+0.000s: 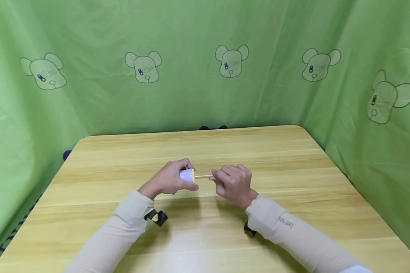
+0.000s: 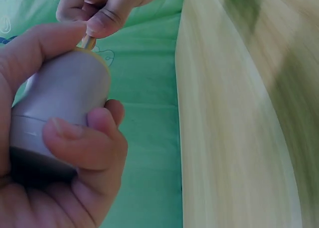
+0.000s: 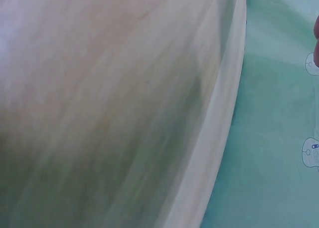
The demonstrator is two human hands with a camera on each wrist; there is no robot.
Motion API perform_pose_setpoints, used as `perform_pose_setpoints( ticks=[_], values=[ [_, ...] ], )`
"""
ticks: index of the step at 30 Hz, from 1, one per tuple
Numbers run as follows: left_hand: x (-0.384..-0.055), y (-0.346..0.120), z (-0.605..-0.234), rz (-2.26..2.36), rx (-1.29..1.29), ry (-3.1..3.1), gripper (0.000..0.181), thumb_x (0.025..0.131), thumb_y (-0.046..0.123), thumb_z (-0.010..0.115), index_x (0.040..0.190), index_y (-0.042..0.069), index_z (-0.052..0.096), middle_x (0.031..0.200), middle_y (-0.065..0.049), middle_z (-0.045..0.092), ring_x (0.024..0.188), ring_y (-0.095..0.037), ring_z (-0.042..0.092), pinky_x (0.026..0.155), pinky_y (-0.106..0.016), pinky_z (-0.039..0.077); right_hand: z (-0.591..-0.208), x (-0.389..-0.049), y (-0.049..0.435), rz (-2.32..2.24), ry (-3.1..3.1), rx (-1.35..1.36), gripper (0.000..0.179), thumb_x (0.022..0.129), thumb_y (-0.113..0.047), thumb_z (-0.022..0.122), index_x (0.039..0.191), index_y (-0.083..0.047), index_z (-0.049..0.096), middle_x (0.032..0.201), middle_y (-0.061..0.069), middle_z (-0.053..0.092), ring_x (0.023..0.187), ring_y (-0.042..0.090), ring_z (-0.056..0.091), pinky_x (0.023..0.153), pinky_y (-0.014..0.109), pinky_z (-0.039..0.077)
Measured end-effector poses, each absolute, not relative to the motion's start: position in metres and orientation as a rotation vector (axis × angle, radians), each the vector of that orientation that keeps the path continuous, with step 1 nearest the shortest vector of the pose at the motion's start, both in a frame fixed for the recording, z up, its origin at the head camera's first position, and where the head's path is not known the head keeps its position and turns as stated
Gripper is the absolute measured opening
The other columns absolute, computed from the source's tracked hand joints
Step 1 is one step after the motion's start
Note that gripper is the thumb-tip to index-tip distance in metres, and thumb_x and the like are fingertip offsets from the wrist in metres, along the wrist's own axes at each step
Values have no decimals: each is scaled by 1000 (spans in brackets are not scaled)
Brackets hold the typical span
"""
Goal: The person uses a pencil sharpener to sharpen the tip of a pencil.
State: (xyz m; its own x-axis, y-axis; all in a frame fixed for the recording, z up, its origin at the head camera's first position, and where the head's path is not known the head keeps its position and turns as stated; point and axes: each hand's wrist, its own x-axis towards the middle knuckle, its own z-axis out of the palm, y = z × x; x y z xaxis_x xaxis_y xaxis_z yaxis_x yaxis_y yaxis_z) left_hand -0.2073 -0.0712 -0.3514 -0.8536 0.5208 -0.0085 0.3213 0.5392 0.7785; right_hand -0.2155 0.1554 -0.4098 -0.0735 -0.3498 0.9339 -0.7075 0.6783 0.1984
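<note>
My left hand [image 1: 172, 177] grips a small lavender pencil sharpener [image 1: 186, 175] with a yellow rim, held sideways above the table. In the left wrist view the fingers and thumb wrap around the rounded sharpener body [image 2: 70, 88], whose base is dark. A thin golden-yellow pencil [image 1: 203, 176] runs from the sharpener's rim to my right hand [image 1: 234, 183]. The right thumb and fingers pinch the pencil near its far end. Its other end is hidden at the sharpener's mouth. Only a sliver of the right fingers [image 3: 316, 43] shows in the right wrist view.
The wooden table [image 1: 259, 151] lies beneath both hands. Green curtains [image 1: 188, 98] printed with bear heads surround its back and sides. A black wrist camera [image 1: 157, 217] is strapped at the left cuff, another [image 1: 249, 229] at the right.
</note>
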Motion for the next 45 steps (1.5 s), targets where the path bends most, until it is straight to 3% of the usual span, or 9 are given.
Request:
perform_pose_setpoints(
  ticks=[5, 12, 16, 22, 27, 30, 35, 41, 45],
  values=[
    [-209, -70, -359, 1186, 773, 2608, 42, 71, 24, 84, 102, 9, 60, 81, -3, 60, 65, -17, 57, 51, -29, 49, -411, -213, 157, 415, -1809, 863, 40, 99, -35, 53, 69, -14, 69, 54, -6, 57, 37, 11, 47, 37, 23, 26],
    [-208, -68, -362, 1118, 837, 2711, 39, 73, 20, 83, 100, 9, 58, 82, -4, 60, 68, -16, 56, 55, -28, 49, -398, -204, 158, 701, -2351, 804, 19, 85, -23, 74, 68, -20, 64, 59, -10, 59, 44, 4, 44, 40, 22, 28],
    [-209, -66, -363, 1033, 870, 2791, 40, 73, 20, 84, 102, 9, 59, 84, -3, 60, 70, -16, 56, 56, -26, 49, -381, -204, 156, 985, -2764, 649, 23, 90, -22, 69, 69, -21, 60, 60, -8, 53, 50, 9, 42, 47, 28, 31],
    [-206, -64, -366, 1001, 889, 2821, 43, 71, 19, 85, 103, 9, 59, 88, -3, 62, 72, -15, 57, 57, -25, 49, -369, -208, 157, 1206, -2987, 571, 26, 93, -19, 65, 68, -15, 56, 60, -2, 47, 51, 13, 39, 47, 27, 29],
    [-207, -64, -367, 1014, 887, 2812, 42, 72, 19, 85, 103, 9, 59, 87, -3, 62, 71, -15, 57, 57, -25, 49, -368, -207, 157, 1035, -2981, 602, 24, 93, -24, 65, 71, -18, 57, 56, -5, 44, 49, 11, 38, 45, 26, 27],
    [-208, -65, -367, 1029, 861, 2798, 42, 72, 20, 85, 103, 9, 59, 87, -4, 61, 72, -16, 57, 57, -26, 49, -370, -205, 157, 923, -2917, 636, 19, 92, -27, 66, 76, -19, 62, 58, -6, 49, 50, 11, 42, 46, 27, 31],
    [-210, -67, -365, 1074, 769, 2761, 43, 73, 21, 85, 105, 10, 58, 88, -6, 60, 72, -18, 57, 57, -28, 50, -379, -205, 159, 762, -2642, 786, 12, 87, -26, 74, 88, -15, 69, 79, -6, 61, 68, 12, 57, 57, 29, 46],
    [-213, -72, -358, 1130, 713, 2698, 43, 73, 24, 84, 106, 11, 58, 88, -5, 61, 70, -18, 59, 57, -30, 51, -388, -212, 164, 586, -2217, 973, 12, 81, -14, 79, 87, -7, 71, 87, 6, 58, 72, 19, 55, 62, 32, 47],
    [-216, -75, -352, 1149, 738, 2671, 46, 72, 25, 84, 107, 9, 59, 90, -5, 62, 71, -18, 58, 58, -30, 51, -393, -215, 166, 492, -2025, 981, 13, 90, -18, 70, 87, -6, 73, 85, 8, 60, 74, 26, 56, 69, 41, 42]
  ],
)
